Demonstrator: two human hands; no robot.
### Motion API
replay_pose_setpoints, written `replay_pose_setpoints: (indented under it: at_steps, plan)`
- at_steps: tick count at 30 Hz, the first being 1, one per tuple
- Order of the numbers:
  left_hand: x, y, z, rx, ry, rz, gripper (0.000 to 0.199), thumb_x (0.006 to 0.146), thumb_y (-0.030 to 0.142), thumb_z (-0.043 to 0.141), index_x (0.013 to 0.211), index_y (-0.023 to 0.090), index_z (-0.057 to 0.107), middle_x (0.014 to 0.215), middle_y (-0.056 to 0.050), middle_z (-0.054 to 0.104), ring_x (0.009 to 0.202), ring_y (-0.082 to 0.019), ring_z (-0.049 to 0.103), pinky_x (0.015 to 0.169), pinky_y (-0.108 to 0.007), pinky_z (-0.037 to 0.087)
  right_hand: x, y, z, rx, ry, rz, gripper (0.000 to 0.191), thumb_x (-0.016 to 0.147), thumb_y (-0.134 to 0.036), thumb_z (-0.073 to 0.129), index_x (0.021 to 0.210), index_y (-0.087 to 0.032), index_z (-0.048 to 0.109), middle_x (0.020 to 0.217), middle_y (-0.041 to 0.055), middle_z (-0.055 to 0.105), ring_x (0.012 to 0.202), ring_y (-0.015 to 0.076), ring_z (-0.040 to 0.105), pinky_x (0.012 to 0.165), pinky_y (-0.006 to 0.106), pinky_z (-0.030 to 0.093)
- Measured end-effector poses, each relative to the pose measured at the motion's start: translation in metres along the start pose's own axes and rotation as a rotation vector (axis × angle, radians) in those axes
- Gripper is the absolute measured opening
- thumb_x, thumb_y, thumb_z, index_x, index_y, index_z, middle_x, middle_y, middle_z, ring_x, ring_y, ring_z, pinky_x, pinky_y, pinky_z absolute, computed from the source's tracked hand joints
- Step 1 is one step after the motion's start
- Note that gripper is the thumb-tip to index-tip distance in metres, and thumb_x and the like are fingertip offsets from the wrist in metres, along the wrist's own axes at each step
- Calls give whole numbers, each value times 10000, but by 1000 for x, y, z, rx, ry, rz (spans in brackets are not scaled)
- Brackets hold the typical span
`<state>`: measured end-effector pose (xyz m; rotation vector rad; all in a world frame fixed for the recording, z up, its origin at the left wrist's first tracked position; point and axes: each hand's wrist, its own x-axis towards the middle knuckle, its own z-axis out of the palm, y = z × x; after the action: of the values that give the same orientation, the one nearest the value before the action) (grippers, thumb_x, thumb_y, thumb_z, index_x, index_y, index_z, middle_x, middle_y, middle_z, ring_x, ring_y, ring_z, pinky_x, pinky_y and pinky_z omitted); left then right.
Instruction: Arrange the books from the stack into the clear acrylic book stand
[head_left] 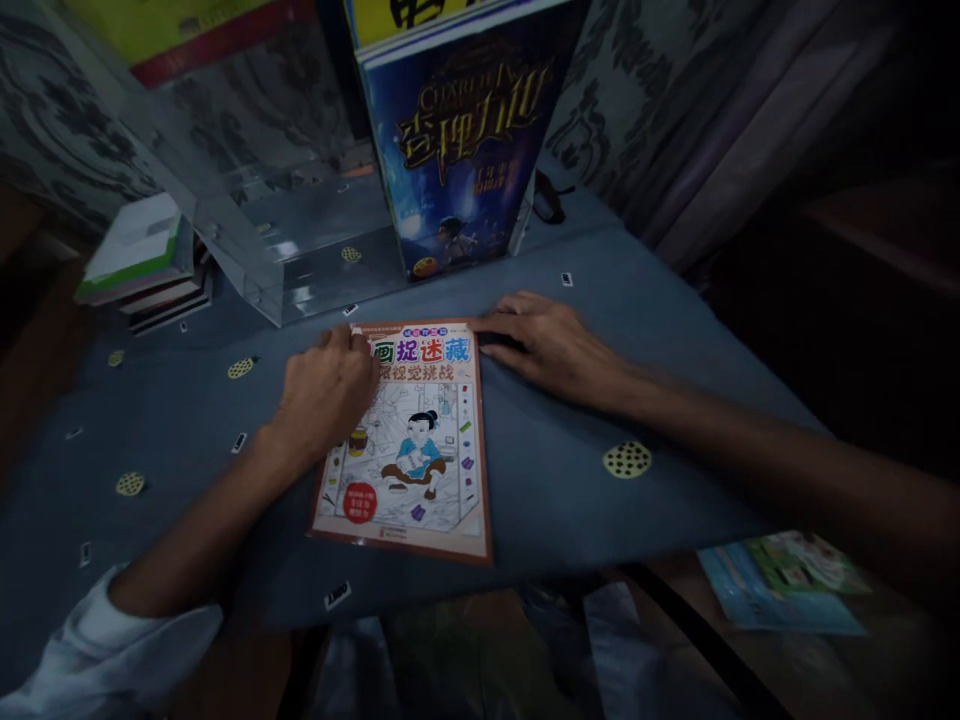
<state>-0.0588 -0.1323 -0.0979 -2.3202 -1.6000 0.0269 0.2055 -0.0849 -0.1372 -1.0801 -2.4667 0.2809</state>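
Observation:
A thin picture book (442,480) lies flat near the front of the table, its cover facing up with colourful Chinese lettering and a drawn seated figure. Over the upper left part of its cover rests my left hand (328,385), fingers curled at the top edge and their tips hidden. At the upper right corner, my right hand (551,348) touches the book with its forefinger. The right thumb is held a little apart from that finger, beside the book's edge.
Behind the book stands a clear acrylic rack (274,285) with an upright blue book (457,150) in it. A small stack of books (146,255) sits at the left. Dark glasses (551,198) lie behind the rack. Below the table's right edge are colourful booklets (780,590).

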Motion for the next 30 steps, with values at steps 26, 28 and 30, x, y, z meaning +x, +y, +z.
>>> replay_pose_setpoints:
  at_steps: [26, 28, 30]
  plan:
    - [24, -1, 35, -465, 110, 253, 396, 994, 203, 409, 1353, 142, 564, 1390, -145, 608, 1278, -287, 568, 1077, -505, 452, 4, -15, 15, 27, 136, 58, 473, 887, -113, 432, 1301, -192, 648, 982, 112, 707, 914, 297, 601, 819, 440, 488]
    - [29, 5, 36, -492, 117, 280, 398, 996, 200, 417, 1363, 147, 562, 1403, -145, 603, 1289, -288, 564, 1082, -513, 443, 3, -14, 16, 38, 144, 54, 508, 888, -113, 431, 1354, -207, 610, 1044, 110, 717, 948, 299, 611, 831, 448, 488]
    - [34, 11, 38, -519, 123, 308, 403, 997, 201, 425, 1374, 150, 558, 1412, -147, 599, 1303, -291, 556, 1084, -520, 438, 3, -14, 17, 57, 156, 48, 558, 886, -111, 430, 1415, -234, 555, 1112, 97, 719, 991, 298, 620, 853, 462, 489]
